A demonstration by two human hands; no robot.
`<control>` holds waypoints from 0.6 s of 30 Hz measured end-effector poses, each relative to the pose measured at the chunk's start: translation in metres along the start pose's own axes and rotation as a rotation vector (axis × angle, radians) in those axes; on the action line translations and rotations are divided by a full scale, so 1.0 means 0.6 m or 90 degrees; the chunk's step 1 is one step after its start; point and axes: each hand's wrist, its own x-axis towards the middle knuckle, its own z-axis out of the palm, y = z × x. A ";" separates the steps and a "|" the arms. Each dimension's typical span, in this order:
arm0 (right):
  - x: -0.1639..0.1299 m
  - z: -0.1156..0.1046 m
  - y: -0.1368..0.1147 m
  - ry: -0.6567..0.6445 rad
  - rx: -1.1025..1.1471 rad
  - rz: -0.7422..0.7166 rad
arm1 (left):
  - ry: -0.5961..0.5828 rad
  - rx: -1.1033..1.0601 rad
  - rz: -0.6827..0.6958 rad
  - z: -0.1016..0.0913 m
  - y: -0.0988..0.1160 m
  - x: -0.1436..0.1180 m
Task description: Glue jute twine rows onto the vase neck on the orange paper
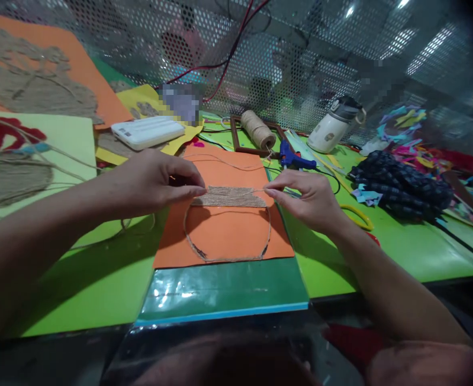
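An orange sheet (224, 230) lies in front of me on a green folder (224, 292). Glued-looking rows of brown twine (230, 197) form a band across its middle. Below the band, a twine outline curves like the lower part of a pot. My left hand (156, 179) pinches at the band's upper left end, thumb and forefinger together. At the right end, my right hand (304, 195) pinches a thin strand of the twine between thumb and forefinger. The strand runs along the band's top edge between both hands.
Behind the sheet are a twine spool (257, 130), a blue glue gun (295, 157) and a white bottle (335, 126). A white power bank (148, 132) and finished twine pictures (39, 80) lie left. Dark cloth (400, 185) and yellow-handled scissors (357, 216) lie right.
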 end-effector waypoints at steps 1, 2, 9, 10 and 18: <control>-0.001 0.001 -0.003 0.012 -0.001 0.001 | -0.004 0.003 0.006 0.002 0.001 0.000; -0.001 0.002 -0.005 0.022 -0.001 0.002 | -0.004 0.008 0.011 0.003 0.001 0.001; 0.000 0.005 -0.001 -0.004 0.045 0.050 | 0.016 0.029 0.025 -0.004 -0.008 0.008; 0.001 0.005 0.001 -0.011 0.050 0.058 | 0.021 0.027 0.033 -0.006 -0.010 0.009; 0.004 0.002 0.009 -0.043 0.030 -0.002 | 0.017 -0.012 0.042 0.004 -0.026 0.010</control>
